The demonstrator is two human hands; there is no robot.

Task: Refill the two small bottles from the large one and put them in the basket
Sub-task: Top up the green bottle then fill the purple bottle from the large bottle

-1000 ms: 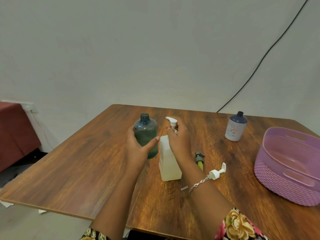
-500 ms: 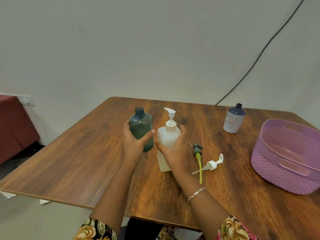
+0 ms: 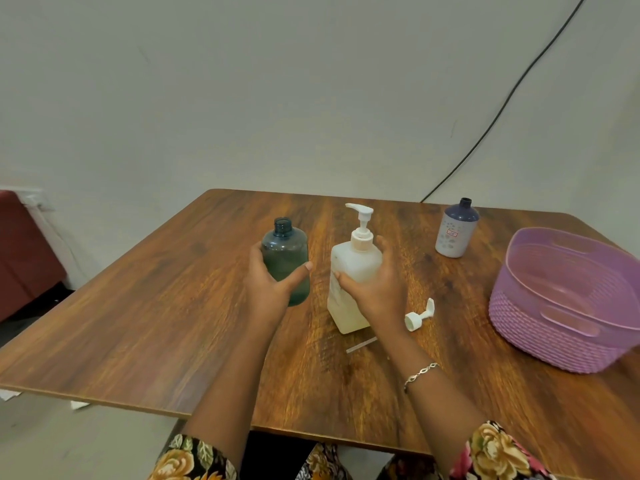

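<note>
My left hand (image 3: pixel 273 289) grips the blue-green small bottle (image 3: pixel 285 258), thumb across its front. The neck is uncapped. It looks to be standing on the table (image 3: pixel 156 306), though my palm hides part of its base. My right hand (image 3: pixel 379 289) wraps the large pump bottle (image 3: pixel 351 261) just beside it, thumb on the front face and fingers round the far side. The pump head is on and its spout points left.

A loose white pump cap (image 3: pixel 419 315) lies just right of my right wrist, between the large bottle and the purple basket (image 3: pixel 540 327). The basket sits at the right edge, partly cut off by the frame. A thin white strip (image 3: pixel 362 344) lies on the wood in front of the large bottle. The second small bottle (image 3: pixel 453 233), white with a dark blue shoulder and uncapped, stands upright near the far edge, well apart from my hands. A black cable (image 3: pixel 502 109) runs down the wall behind it.

That bottle carries a small red-bordered label, but the writing is too small for me to read.
</note>
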